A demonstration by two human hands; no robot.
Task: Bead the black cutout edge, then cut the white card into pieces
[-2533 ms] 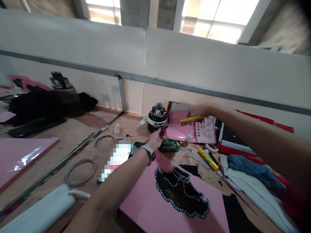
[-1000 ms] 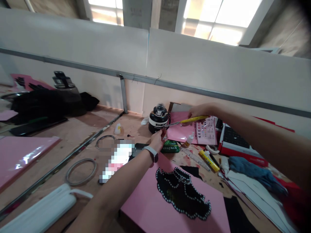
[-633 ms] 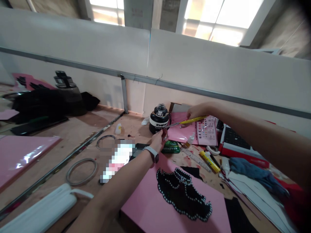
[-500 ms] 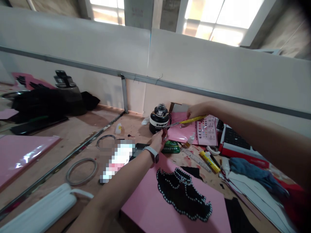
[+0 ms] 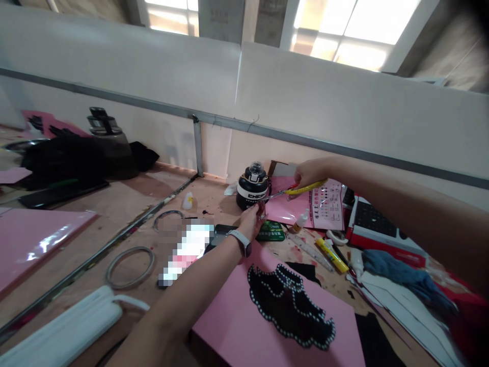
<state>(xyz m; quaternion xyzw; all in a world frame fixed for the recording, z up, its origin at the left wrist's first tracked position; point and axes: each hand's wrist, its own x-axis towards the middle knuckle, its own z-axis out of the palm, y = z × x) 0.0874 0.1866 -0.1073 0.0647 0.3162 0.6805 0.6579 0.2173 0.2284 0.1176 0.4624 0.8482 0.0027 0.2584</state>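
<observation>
yellow-handled tool [image 5: 307, 187]: held level above the far part of the table [image 5: 216, 209], metal tip pointing left, in front of a pink packet [image 5: 286, 210].
right hand [image 5: 310, 173]: closed around the tool's handles from above; a bit of red shows beside the yellow grip.
left hand [image 5: 250, 223]: raised near the tool's tip, fingertips drawn together; what sits between them is too small to tell, and whether they touch the tip cannot be told.
watch [image 5: 245, 242]: pale strap on the left wrist.
black bottle [image 5: 252, 191]: upright just behind the left hand, white band with dark lettering, clear cap.
green tin [image 5: 271, 232]: flat on the table, partly behind the left hand.
dropper bottle [image 5: 300, 223]: tilted, near the green tin.
ruler [image 5: 311, 252]: clear, lying between the tin and a yellow tube [image 5: 331, 256].
pink board [image 5: 221, 316]: nearest the person, bearing a black scalloped piece [image 5: 294, 312] rimmed with white dots.
phone [image 5: 189, 250]: left of the left forearm, its screen blurred out.
grey ring [image 5: 110, 272]: flat on the table, left of the phone.
blue cloth [image 5: 395, 267]: crumpled at the right, below the right forearm.
</observation>
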